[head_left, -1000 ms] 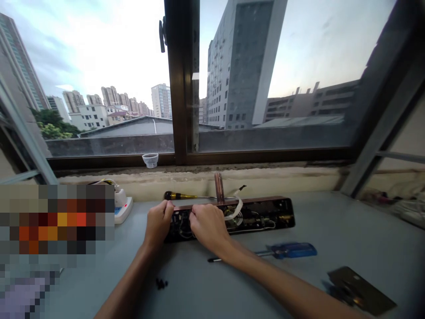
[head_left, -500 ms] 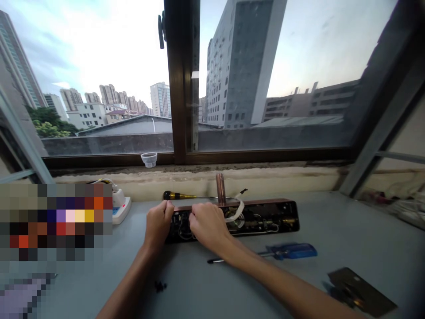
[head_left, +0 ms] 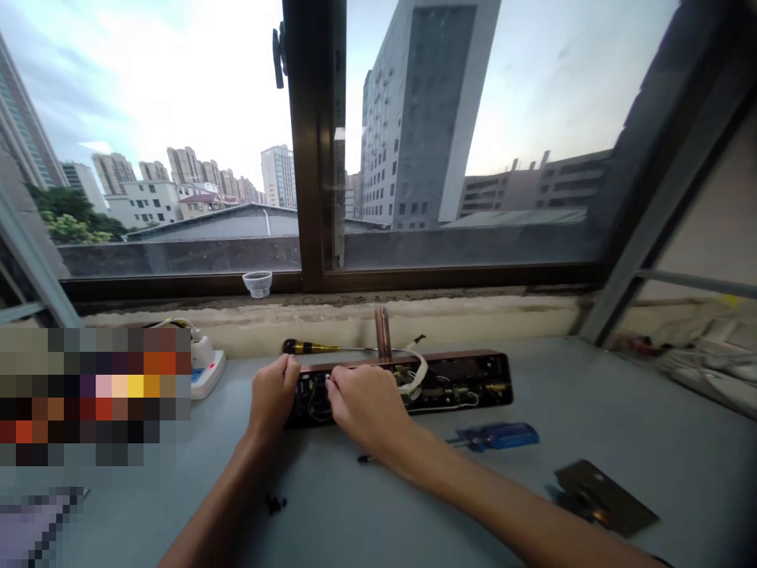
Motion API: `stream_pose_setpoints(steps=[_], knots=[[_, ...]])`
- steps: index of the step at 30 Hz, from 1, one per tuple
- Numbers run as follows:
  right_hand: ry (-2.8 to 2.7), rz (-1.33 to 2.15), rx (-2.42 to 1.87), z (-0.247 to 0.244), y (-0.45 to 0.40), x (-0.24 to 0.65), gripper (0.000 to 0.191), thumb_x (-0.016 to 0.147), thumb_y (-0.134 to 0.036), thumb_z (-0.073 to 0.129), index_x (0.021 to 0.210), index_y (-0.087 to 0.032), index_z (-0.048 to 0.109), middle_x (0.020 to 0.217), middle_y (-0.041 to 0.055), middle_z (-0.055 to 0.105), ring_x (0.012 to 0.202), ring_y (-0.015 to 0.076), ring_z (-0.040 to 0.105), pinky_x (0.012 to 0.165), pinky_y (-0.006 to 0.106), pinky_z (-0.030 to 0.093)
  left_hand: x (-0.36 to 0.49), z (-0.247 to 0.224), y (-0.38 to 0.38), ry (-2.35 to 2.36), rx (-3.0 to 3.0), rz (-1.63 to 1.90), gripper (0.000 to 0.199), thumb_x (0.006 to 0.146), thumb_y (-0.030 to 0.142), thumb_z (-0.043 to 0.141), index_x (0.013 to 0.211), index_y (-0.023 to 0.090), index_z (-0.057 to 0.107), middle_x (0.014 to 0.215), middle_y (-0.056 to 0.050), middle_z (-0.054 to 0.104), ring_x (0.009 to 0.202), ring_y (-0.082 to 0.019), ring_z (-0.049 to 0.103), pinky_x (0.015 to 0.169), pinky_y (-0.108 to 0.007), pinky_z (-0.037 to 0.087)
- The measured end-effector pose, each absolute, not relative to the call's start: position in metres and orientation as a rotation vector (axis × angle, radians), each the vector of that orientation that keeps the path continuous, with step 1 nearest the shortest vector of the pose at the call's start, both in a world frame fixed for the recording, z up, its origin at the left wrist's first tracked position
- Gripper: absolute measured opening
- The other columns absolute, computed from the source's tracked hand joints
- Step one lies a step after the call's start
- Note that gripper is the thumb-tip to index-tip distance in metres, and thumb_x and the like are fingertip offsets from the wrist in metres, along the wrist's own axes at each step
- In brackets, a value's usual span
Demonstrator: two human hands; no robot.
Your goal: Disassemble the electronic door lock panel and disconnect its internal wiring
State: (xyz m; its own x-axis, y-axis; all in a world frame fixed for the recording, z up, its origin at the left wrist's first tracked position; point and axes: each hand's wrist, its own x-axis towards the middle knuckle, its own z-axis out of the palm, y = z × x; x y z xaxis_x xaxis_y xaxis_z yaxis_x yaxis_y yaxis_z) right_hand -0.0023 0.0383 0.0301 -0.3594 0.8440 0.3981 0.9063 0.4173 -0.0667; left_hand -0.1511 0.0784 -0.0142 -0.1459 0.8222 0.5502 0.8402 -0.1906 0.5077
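A long copper-brown lock body lies open side up on the grey table, showing wires, a white ribbon cable and a copper spindle standing up from it. My left hand grips the lock body's left end. My right hand rests over the left part of its inside, fingertips pinched on a small part among the wires; what it pinches is too small to tell.
A blue-handled screwdriver lies just in front of the lock, a yellow-and-black one behind it. A dark cover plate sits front right, tiny black screws near my left forearm, a white power strip at left, a plastic cup on the sill.
The view has shifted slightly, so everything sits a little further left. Both hands stay on the lock body's left end, with only small finger movement.
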Motion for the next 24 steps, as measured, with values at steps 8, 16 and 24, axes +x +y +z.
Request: stream_pose_setpoints(steps=[8,16,24], knots=[[-2.343,-0.142,-1.329,0.046,0.028,0.038,0.016,0.084,-0.031,0.053,0.077,-0.023,0.065,0.072,-0.0011,0.06,0.071,0.0145,0.055,0.062,0.024,0.034,-0.152,-0.001,0.072,-1.849,-2.112,-1.319,0.041,0.085,0.039,0.03,0.074,0.016,0.062,0.073,-0.005,0.065,0.071,-0.018,0.058,0.065,-0.025,0.04],[-2.278,0.126,-0.812,0.031,0.026,0.066,0.01,0.084,-0.018,0.054,0.076,-0.016,0.059,0.072,-0.0025,0.058,0.068,0.0107,0.051,0.069,0.026,0.03,-0.12,0.059,0.033,-1.6,-3.013,-1.208,0.023,0.075,0.033,0.052,0.086,0.019,0.065,0.083,-0.002,0.067,0.074,-0.015,0.058,0.067,-0.024,0.044],[-2.368,-0.009,-0.768,0.032,0.021,0.079,0.013,0.079,-0.023,0.061,0.085,-0.015,0.054,0.078,0.0013,0.057,0.074,0.014,0.051,0.066,0.023,0.034,-0.108,0.056,0.016,-1.989,-3.222,-1.431,0.008,0.063,0.022,0.062,0.069,0.016,0.064,0.063,0.002,0.061,0.06,-0.01,0.052,0.057,-0.02,0.04]])
